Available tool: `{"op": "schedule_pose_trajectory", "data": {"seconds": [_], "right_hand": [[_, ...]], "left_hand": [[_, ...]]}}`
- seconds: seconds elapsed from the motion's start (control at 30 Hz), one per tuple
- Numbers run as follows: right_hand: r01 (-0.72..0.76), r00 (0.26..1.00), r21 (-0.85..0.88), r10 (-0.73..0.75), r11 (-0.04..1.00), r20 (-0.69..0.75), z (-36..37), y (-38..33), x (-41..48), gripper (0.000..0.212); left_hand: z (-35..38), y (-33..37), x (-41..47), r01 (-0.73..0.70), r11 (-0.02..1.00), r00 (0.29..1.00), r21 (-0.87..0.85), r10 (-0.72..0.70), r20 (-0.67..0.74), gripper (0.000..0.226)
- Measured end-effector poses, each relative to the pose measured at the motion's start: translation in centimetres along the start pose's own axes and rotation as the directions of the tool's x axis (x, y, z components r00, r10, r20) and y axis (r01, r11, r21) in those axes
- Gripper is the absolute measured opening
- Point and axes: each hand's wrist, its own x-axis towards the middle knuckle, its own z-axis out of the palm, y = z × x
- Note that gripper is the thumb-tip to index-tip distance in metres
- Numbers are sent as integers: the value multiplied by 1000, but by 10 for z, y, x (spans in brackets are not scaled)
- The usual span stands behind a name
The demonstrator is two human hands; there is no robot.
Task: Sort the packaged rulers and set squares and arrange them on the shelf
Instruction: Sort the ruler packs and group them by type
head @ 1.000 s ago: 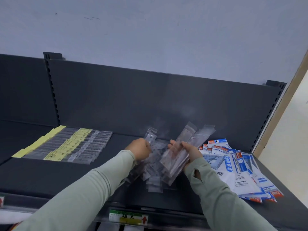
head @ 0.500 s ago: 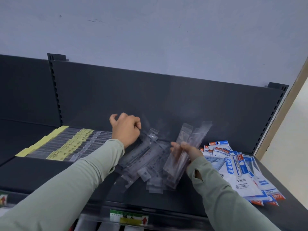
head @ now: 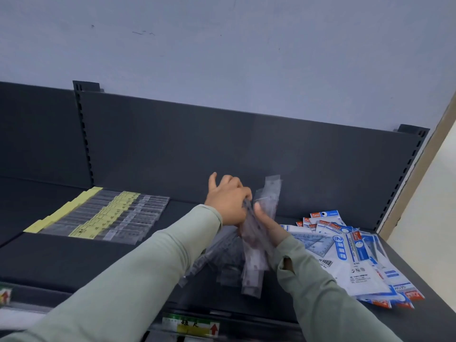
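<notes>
Shelf (head: 61,262): dark grey and flat, filling my head view. A green-and-yellow price label (head: 190,328) sits on its front lip, nearest me.

Left sleeve (head: 138,280), right sleeve (head: 320,292): pale green, reaching forward and meeting over mid-shelf.

Loose ruler packs (head: 212,256): a few clear packs lying askew on the shelf under the forearms. I take them for unsorted stock.

Clear ruler bundle (head: 253,262): several packs stacked face to face and held tilted. I cannot tell whether the lower ends touch the shelf.

Right hand (head: 270,229): clenched round the bundle from the right, thumb laid across its face. I judge this keeps the slippery packs from fanning out.

Left hand (head: 228,202): fingers curled onto the bundle's upper left edge, thumb raised clear. I read this as squaring the stack or feeding one more pack in.

Set square packs (head: 345,257): blue-and-white, heaped and overlapping just right of the bundle, not yet ordered.

Sorted rulers (head: 103,213): a neat overlapping row with yellow labels, well apart to the left. This is probably where the bundle belongs.

Back panel (head: 222,144): dark and upright, behind everything.

Wall (head: 222,45): pale, farthest.
</notes>
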Motion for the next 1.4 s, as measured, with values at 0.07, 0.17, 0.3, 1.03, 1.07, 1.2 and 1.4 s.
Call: {"op": "schedule_pose_trajectory", "data": {"seconds": [0.07,0.17,0.3,1.03,1.07,1.2,1.4], "right_hand": [[14,1000,-43,-13,999,4,-4,4,-1,40],[-22,1000,-44,22,999,-19,-7,5,-4,41],[-37,995,-35,33,999,-95,-8,7,-2,41],[30,981,-4,-30,1000,-194,-17,15,11,68],[39,977,-12,-40,999,-209,-16,14,10,65],[47,972,-50,-57,998,-229,-18,10,11,20],[76,977,-145,-103,986,-189,-8,12,9,79]], "left_hand": [[6,0,0,59,997,998,-40,-59,-7,53],[10,6,-2,139,987,989,-84,-143,-47,69],[11,10,-4,196,966,957,-169,-226,-181,49],[13,3,-7,430,156,849,-889,-405,339,14],[13,3,-7,410,141,844,-901,-433,317,15],[11,0,-9,317,577,860,-753,-509,-28,13],[9,25,-16,282,376,952,-882,-223,210,15]]}}
